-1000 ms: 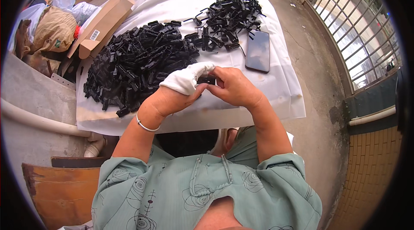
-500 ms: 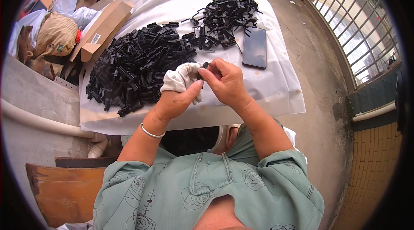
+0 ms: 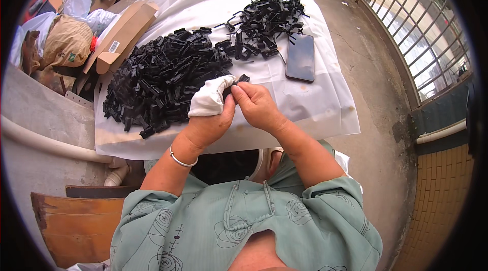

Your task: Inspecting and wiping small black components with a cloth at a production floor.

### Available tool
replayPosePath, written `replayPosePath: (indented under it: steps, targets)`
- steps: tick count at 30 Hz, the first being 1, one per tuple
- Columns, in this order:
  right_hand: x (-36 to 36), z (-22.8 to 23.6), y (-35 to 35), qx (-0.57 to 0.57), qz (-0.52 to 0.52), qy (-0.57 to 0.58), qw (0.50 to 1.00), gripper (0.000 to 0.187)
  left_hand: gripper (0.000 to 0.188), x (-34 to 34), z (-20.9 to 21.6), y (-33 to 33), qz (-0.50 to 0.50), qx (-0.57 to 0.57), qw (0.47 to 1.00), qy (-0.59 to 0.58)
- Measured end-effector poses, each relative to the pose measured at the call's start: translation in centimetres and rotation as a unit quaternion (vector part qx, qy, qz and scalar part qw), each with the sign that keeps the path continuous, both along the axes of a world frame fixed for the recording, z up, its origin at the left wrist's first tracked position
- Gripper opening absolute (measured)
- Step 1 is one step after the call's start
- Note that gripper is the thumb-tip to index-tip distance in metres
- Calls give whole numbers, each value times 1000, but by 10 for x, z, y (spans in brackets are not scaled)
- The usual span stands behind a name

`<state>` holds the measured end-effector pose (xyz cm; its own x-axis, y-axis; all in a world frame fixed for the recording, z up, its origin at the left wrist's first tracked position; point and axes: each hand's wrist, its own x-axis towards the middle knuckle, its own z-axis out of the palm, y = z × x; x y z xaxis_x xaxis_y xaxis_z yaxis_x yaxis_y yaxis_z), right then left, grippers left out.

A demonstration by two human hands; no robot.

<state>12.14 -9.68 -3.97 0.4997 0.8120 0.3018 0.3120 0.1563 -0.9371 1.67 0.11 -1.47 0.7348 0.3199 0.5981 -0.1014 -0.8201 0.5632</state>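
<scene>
Head view: at the centre of the frame, the right hand (image 3: 259,107) pinches a small black part (image 3: 244,78), thumb and fingers together on it; the left hand (image 3: 212,122) meets it, but a white cloth covering (image 3: 207,99) hides its fingers, so its grip cannot be told. The loose cloth could snag the part, or a fingertip hold might slip, losing it in the larger black heap (image 3: 165,75) at left-centre.

The black pieces (image 3: 165,70) left of centre look like semi-gloss plastic. The upper-left carton (image 3: 128,29) is matt cardboard, the phone (image 3: 300,57) smooth and glossy.
</scene>
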Motion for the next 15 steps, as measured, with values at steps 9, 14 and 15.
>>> replayPosePath:
  steps: [9,14,15]
  targets:
    - [10,23,-11,13,46,-11,999,13,22,-3,9,4,-103,-375,921,-10]
    - [21,10,-13,21,19,-174,984,11,26,-10,12,13,-151,-537,830,22]
    - [23,12,-15,22,16,-147,989,9,28,-7,12,12,-118,-497,859,27]
